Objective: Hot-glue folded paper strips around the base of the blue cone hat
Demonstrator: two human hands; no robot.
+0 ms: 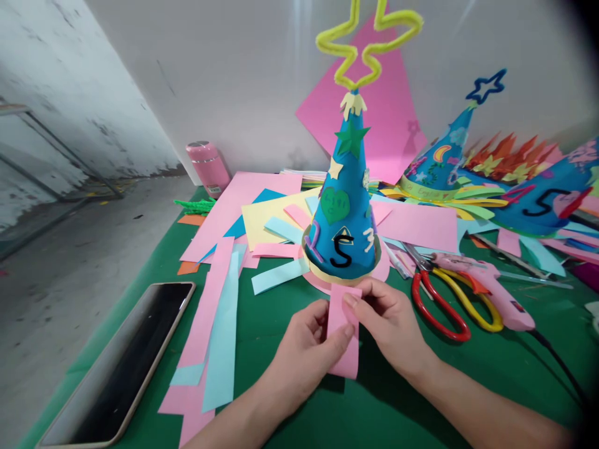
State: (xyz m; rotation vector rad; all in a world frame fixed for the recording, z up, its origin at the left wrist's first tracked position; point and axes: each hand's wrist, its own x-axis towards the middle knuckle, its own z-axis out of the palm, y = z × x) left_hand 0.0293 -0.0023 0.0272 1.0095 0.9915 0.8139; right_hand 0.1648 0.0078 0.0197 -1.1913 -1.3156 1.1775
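A blue paper cone hat [344, 212] stands upright on the green table [397, 399], topped by a yellow pipe-cleaner star [367, 40] and decorated with stars, a heart and a black "5". Pink and light blue paper strips fan out from its base. Both my hands hold one pink paper strip [344, 330] just in front of the hat's rim. My left hand [306, 352] pinches the strip's left side with thumb on top. My right hand [388, 321] grips its upper right part near the hat's base.
Loose pink and light blue strips [215, 337] lie at left beside a phone [124, 365] near the table edge. Red-and-yellow scissors [449, 305] and a pink glue gun [486, 290] lie at right. More cone hats [538, 199], coloured paper sheets [262, 218] and a pink bottle [208, 167] stand behind.
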